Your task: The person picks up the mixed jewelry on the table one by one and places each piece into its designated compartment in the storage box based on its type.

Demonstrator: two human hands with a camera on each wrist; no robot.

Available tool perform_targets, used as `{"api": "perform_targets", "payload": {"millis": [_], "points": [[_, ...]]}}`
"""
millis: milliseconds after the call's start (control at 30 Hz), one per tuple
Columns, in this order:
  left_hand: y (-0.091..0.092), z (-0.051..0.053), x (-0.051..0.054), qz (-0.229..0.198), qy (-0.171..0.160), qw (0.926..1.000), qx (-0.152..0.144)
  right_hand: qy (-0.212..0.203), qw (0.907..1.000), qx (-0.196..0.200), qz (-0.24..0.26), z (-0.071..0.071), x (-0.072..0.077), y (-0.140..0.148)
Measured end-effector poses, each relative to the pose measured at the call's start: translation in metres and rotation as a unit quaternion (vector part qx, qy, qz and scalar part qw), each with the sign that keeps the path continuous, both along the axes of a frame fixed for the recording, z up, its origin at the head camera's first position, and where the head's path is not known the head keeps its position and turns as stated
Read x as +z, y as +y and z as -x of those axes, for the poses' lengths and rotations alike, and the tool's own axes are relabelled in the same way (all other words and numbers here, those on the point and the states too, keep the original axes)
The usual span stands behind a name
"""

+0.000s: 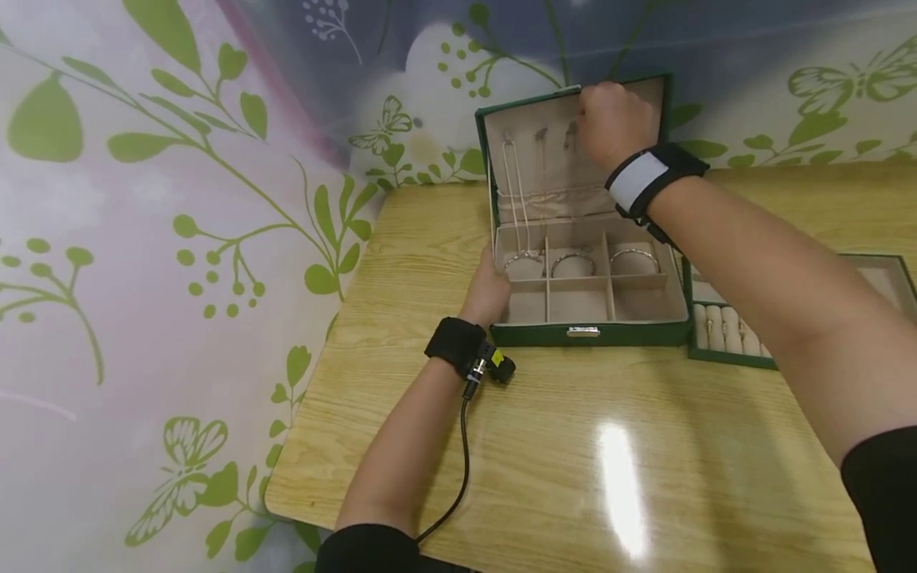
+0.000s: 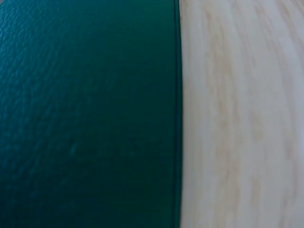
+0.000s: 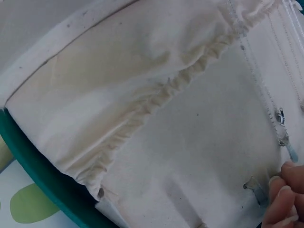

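A green jewelry box (image 1: 591, 334) stands with its lid (image 1: 483, 135) raised. My left hand (image 1: 490, 293) grips the box's left side; the left wrist view shows only green leather-like covering and wood. Up at the lid's inner lining, my right hand (image 1: 614, 123) has curled fingers. In the right wrist view its fingertips (image 3: 283, 192) pinch at a small strap (image 3: 258, 194), partly hidden by them. A necklace (image 1: 517, 191) hangs at the lid's left, and thin chains (image 3: 259, 78) hang beside the strap. Silver bracelets (image 1: 634, 252) lie in the back compartments.
Right of the box lies a green-edged tray (image 1: 731, 356) with rings in padded rolls, partly covered by my right forearm. A patterned wall (image 1: 215, 334) borders the wooden table (image 1: 544, 446) at left and back. A cable (image 1: 466, 446) runs from the left wrist camera.
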State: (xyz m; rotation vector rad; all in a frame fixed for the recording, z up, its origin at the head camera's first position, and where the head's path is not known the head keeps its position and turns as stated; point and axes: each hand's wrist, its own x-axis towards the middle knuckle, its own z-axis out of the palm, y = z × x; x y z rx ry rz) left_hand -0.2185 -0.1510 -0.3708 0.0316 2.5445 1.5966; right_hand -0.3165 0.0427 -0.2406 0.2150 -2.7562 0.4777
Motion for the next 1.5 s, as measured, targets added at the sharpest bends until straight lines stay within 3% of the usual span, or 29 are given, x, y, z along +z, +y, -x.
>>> {"api": "perform_targets", "payload": {"millis": [200, 400, 600, 767, 867, 1000, 1100, 1233, 1300, 1400, 1500], "points": [[-0.003, 0.003, 0.001, 0.0, 0.008, 0.9999, -0.012, 0.013, 0.9996, 0.003, 0.027, -0.01, 0.002, 0.007], [-0.016, 0.006, 0.003, 0.005, 0.02, 0.9998, -0.007, 0.023, 0.9983, 0.029, 0.045, -0.029, 0.004, 0.014], [-0.024, 0.006, 0.007, 0.01, 0.012, 0.9997, 0.018, -0.032, 0.9953, 0.069, 0.06, -0.053, -0.003, 0.037], [-0.029, 0.002, 0.016, 0.02, 0.01, 0.9992, 0.032, -0.061, 0.9928, 0.074, 0.071, -0.079, -0.011, 0.063], [-0.028, -0.004, 0.025, 0.031, 0.031, 0.998, 0.045, -0.07, 0.993, 0.062, 0.073, -0.098, -0.012, 0.079], [-0.016, -0.016, 0.041, 0.038, 0.098, 0.9931, 0.051, -0.062, 0.9951, 0.042, 0.065, -0.123, -0.014, 0.1], [0.001, -0.027, 0.056, 0.044, 0.143, 0.9885, 0.021, -0.051, 0.9963, 0.032, 0.062, -0.139, -0.016, 0.114], [0.036, -0.036, 0.076, 0.053, 0.155, 0.9842, -0.069, -0.052, 0.9959, 0.015, 0.073, -0.156, -0.02, 0.133], [0.057, -0.036, 0.084, 0.062, 0.14, 0.9813, -0.116, -0.055, 0.9955, 0.002, 0.077, -0.162, -0.022, 0.141], [0.089, -0.031, 0.093, 0.085, 0.091, 0.976, -0.179, -0.064, 0.995, -0.024, 0.072, -0.167, -0.027, 0.154], [0.118, -0.022, 0.095, 0.129, 0.029, 0.964, -0.231, -0.087, 0.9929, -0.053, 0.061, -0.169, -0.033, 0.166]]}}
